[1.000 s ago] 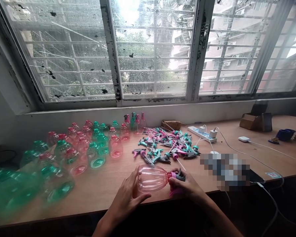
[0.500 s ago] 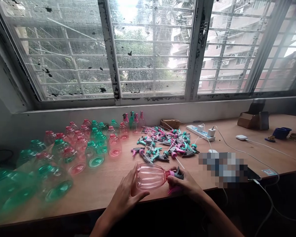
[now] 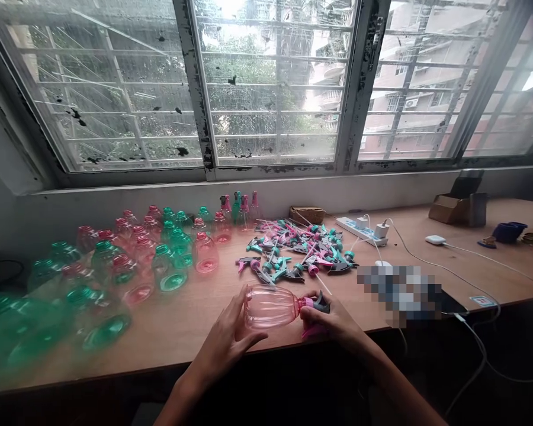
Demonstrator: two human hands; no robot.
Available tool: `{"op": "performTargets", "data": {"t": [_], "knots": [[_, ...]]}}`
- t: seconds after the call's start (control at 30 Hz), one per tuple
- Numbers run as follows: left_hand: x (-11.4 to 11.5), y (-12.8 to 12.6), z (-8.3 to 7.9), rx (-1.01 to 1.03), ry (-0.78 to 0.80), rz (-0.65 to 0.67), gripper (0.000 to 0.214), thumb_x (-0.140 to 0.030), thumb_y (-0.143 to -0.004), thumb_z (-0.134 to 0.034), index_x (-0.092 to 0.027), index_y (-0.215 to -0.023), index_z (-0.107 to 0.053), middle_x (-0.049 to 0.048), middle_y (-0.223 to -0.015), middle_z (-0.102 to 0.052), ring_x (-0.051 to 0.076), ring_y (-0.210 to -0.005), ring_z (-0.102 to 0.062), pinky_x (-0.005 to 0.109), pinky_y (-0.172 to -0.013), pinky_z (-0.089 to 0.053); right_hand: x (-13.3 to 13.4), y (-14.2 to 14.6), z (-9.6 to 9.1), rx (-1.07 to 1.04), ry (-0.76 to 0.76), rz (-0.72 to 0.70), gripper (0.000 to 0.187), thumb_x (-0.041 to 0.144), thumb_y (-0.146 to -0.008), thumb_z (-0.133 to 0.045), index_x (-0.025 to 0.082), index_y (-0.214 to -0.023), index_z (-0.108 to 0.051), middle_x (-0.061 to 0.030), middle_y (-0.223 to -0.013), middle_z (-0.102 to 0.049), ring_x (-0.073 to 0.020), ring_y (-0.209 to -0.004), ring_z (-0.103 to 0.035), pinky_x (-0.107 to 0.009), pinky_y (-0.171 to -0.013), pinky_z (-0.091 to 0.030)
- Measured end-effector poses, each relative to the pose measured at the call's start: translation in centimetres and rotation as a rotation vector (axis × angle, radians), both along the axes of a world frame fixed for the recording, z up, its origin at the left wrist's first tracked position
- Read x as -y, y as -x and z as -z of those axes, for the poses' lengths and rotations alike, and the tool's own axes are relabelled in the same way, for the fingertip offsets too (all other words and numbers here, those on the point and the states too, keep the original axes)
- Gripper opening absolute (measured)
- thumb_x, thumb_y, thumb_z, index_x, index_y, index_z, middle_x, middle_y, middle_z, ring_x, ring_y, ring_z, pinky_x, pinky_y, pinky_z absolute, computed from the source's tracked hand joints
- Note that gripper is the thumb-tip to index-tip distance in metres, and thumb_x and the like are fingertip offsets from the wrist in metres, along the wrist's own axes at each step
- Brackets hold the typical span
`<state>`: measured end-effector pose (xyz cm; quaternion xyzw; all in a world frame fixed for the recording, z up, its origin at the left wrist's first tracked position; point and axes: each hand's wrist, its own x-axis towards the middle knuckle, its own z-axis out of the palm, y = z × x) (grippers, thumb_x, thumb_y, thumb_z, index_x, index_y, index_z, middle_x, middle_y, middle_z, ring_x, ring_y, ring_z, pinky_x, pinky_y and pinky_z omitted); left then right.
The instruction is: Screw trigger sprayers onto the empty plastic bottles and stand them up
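Note:
A clear pink plastic bottle [image 3: 270, 306] lies on its side just above the front edge of the wooden table [image 3: 190, 331]. My left hand [image 3: 225, 343] cups its base end, fingers wrapped round it. My right hand [image 3: 333, 322] is closed on the pink and grey spray trigger head [image 3: 318, 306] at the bottle's neck.
Several empty pink and green bottles [image 3: 160, 260] stand at the left. A heap of loose trigger heads [image 3: 299, 253] lies behind the hands. A power strip [image 3: 359, 231] with cables, a small cardboard box [image 3: 457, 207] and a blue object [image 3: 509, 231] sit to the right, under the window.
Both hands keep hold of the bottle and trigger head in about the same place. The view has tilted slightly, so everything sits a little higher in the picture.

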<state>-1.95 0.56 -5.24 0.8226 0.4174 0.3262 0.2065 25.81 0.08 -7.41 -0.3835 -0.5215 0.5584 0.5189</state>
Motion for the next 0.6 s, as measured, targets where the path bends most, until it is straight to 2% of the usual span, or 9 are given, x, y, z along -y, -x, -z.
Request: {"op": "performTargets", "data": {"t": [0.13,0.2,0.33,0.43,0.6], "knots": [[-0.26,0.17,0.84,0.041,0.02,0.014,0.091,-0.034,-0.092,-0.064,-0.036,-0.156,0.001,0.01,-0.147,-0.05,0.028,-0.131,-0.054,0.046,-0.108,-0.044,-0.06,-0.02,0.18,-0.013,0.02,-0.026,0.037,0.041,-0.079,-0.08,0.017,-0.099,-0.061,-0.0008,-0.071,-0.071,-0.0166,-0.062,-0.066,-0.029,-0.058,-0.056],[-0.26,0.25,0.87,0.04,0.016,0.023,0.096,-0.036,-0.091,-0.067,-0.035,-0.156,0.003,0.0102,-0.146,-0.051,0.029,-0.131,-0.053,0.047,-0.109,-0.043,0.0,-0.05,0.08,-0.002,0.01,-0.037,0.036,0.041,-0.08,-0.08,0.017,-0.099,-0.061,-0.0008,-0.07,-0.071,-0.0167,-0.063,-0.066,-0.029,-0.058,-0.057],[-0.09,0.19,0.24,0.007,-0.001,0.014,0.094,-0.043,-0.089,-0.067,-0.03,-0.157,-0.004,0.0131,-0.149,-0.048,0.032,-0.135,-0.048,0.048,-0.113,-0.038,0.22,-0.06,-0.31,0.025,-0.009,-0.041,0.037,0.038,-0.078,-0.083,0.016,-0.099,-0.062,-0.0006,-0.07,-0.071,-0.0153,-0.063,-0.067,-0.026,-0.059,-0.056],[-0.01,0.02,0.03,-0.002,-0.009,0.012,0.09,-0.043,-0.088,-0.068,-0.031,-0.157,-0.011,0.0125,-0.15,-0.046,0.032,-0.136,-0.048,0.046,-0.112,-0.04,0.33,0.02,-0.54,-0.007,0.034,-0.031,0.039,0.041,-0.076,-0.083,0.017,-0.098,-0.061,-0.0001,-0.07,-0.07,-0.017,-0.063,-0.066,-0.03,-0.058,-0.059],[0.06,-0.08,0.49,0.055,-0.015,0.009,0.09,-0.036,-0.092,-0.064,-0.035,-0.157,-0.001,0.0105,-0.142,-0.055,0.028,-0.131,-0.054,0.044,-0.108,-0.043,0.47,0.2,-0.7,-0.021,0.025,-0.026,0.04,0.043,-0.075,-0.083,0.016,-0.096,-0.061,-0.0001,-0.068,-0.069,-0.0161,-0.061,-0.065,-0.031,-0.057,-0.06]]}}
